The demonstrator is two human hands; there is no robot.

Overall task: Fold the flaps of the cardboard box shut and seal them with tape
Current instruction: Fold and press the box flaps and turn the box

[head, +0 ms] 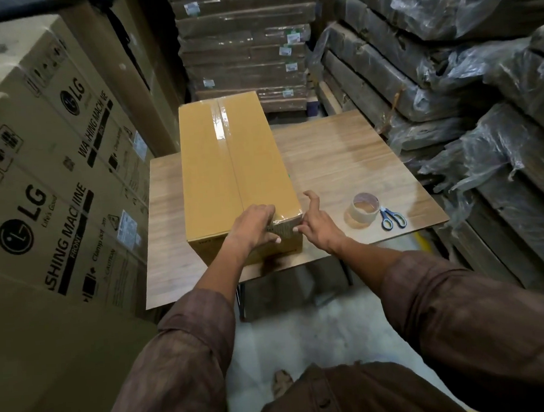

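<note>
Lengthwise on the wood-grain table lies the cardboard box, a long smooth tan carton with its top flaps folded flat and meeting along a centre seam. Glossy clear tape runs down that seam from the far end and catches the light; at the near right corner a crinkled, shiny strip of it wraps over the top edge and onto the front face. The left hand rests on that near edge, fingers curved over the top and thumb pressed flat against the taped front face. The right hand is at the box's near right corner, thumb tip touching the tape end, the other fingers spread and loosely bent, gripping nothing. Both forearms wear rolled brown sleeves of a coarse weave. Right of the box, apart from it, a tape roll stands on its flat side, and blue-handled scissors lie just beside it. What the box contains is hidden. Large printed washing machine cartons stack up on the left; plastic-wrapped flat packs pile up on the right
</note>
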